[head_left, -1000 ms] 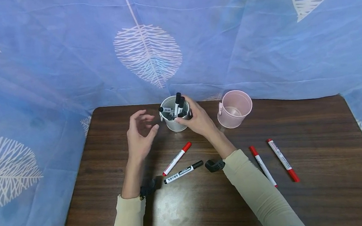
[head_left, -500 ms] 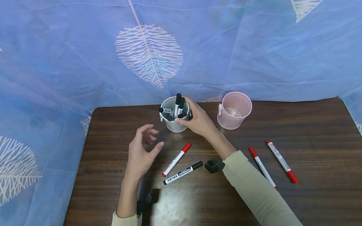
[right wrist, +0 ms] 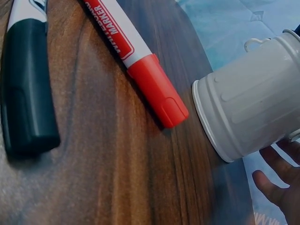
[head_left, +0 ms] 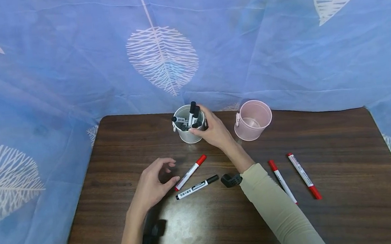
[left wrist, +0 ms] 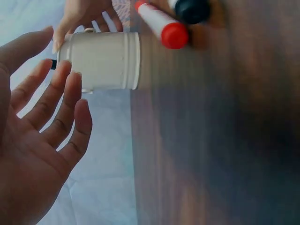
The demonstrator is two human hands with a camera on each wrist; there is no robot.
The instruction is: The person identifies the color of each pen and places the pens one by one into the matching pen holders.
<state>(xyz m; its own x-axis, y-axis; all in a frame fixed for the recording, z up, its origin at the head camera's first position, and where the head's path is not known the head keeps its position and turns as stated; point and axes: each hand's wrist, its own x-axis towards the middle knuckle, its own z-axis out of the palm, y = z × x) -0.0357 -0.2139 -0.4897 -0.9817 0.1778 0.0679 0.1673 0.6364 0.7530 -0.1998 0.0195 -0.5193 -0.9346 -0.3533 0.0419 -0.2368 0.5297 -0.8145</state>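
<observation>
A small white bucket (head_left: 188,137) stands near the table's back edge with several black-capped markers (head_left: 192,107) in it. My right hand (head_left: 217,132) holds its right side, thumb at the front of the rim and fingers reaching behind. Lower left, my left hand (head_left: 151,184) hovers with fingers loosely bent and nothing in it. Its thumb tip is right at the lower end of a red whiteboard marker (head_left: 190,173). Just below that lies a black whiteboard marker (head_left: 197,187), cap toward the right. In the left wrist view, the left palm (left wrist: 35,150) and spread fingers show.
A pink bucket (head_left: 250,129) with no markers visible inside stands right of the white one. Two more red markers lie on the right, one (head_left: 284,184) beside the right sleeve and another (head_left: 304,175) farther out. Blue leaf-print cloth (head_left: 231,57) hangs behind the wooden table (head_left: 352,155).
My left hand has come away from the white bucket's left side, down and toward me, to the near red marker. The right hand has stayed at the bucket.
</observation>
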